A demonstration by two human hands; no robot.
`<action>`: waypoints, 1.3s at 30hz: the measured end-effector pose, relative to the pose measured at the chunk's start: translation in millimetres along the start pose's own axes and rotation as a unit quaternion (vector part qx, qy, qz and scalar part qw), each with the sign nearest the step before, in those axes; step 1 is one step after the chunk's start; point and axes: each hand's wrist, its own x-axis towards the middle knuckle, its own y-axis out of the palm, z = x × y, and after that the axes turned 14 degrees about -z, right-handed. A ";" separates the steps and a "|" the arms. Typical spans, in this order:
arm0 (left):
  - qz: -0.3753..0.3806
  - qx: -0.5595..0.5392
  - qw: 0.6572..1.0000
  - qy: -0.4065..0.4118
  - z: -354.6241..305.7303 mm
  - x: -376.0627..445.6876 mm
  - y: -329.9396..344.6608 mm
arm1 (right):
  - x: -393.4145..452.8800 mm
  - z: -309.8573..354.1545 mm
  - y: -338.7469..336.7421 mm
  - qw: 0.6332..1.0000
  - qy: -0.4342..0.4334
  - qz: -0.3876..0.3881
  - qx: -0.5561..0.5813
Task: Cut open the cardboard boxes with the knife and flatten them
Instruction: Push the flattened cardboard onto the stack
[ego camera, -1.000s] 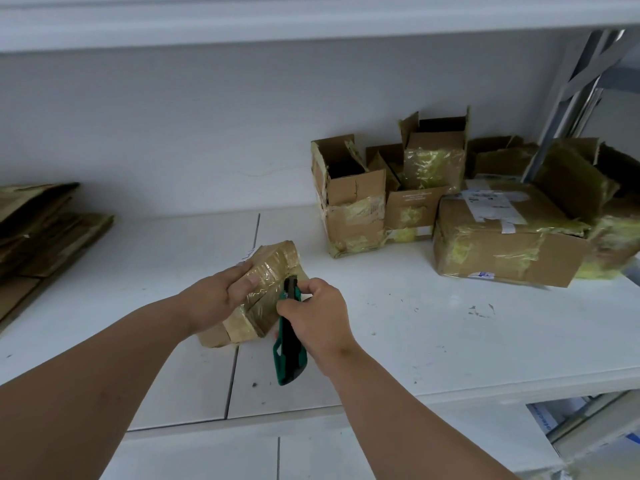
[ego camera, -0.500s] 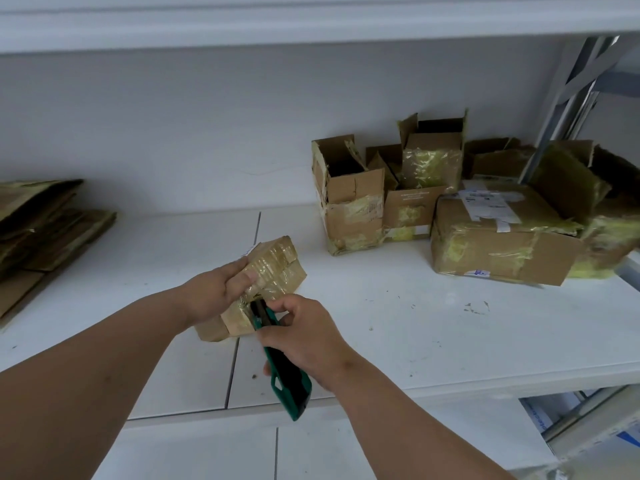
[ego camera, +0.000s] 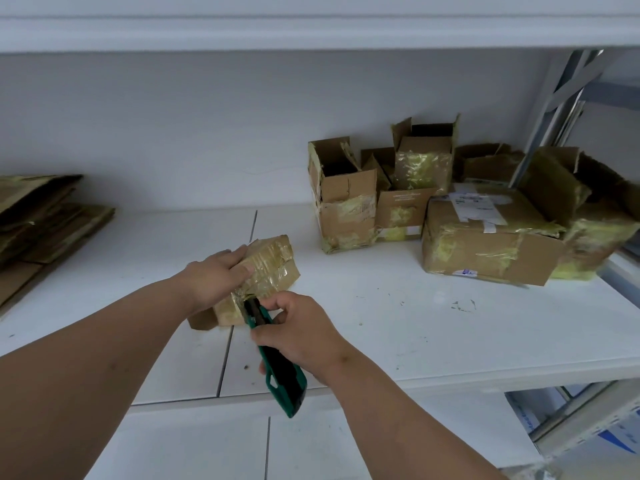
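Note:
A small cardboard box (ego camera: 273, 263) wrapped in shiny tape lies tilted on the white shelf (ego camera: 398, 327). My left hand (ego camera: 216, 273) holds it from the left, fingers over its top and thumb on the taped face. A green utility knife (ego camera: 277, 362) is gripped in my right hand (ego camera: 299, 329), its tip at the box's near taped edge. The blade itself is hidden where it meets the tape.
Several opened and taped cardboard boxes (ego camera: 485, 237) crowd the back right of the shelf. A stack of flattened cardboard (ego camera: 38, 223) lies at the left edge. Another shelf board runs overhead, and a metal upright (ego camera: 554, 109) stands at the right.
The knife has swung from upright beside the box to slanted, its tip drawn down toward the box's near edge. My left hand has shifted its hold and the box has turned slightly.

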 end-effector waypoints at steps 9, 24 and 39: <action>-0.010 -0.160 0.977 -0.143 4.1 -10.0 -7.9 | -1.6 -2.0 -12.8 0.999 0.001 -0.048 -0.006; 0.022 -0.219 0.954 -0.202 13.3 -41.2 -43.1 | 22.0 -10.7 21.6 0.990 -0.042 -0.131 0.014; -0.020 0.267 0.961 0.064 37.2 -29.9 -60.2 | 35.2 -1.6 34.8 0.991 -0.058 -0.122 0.001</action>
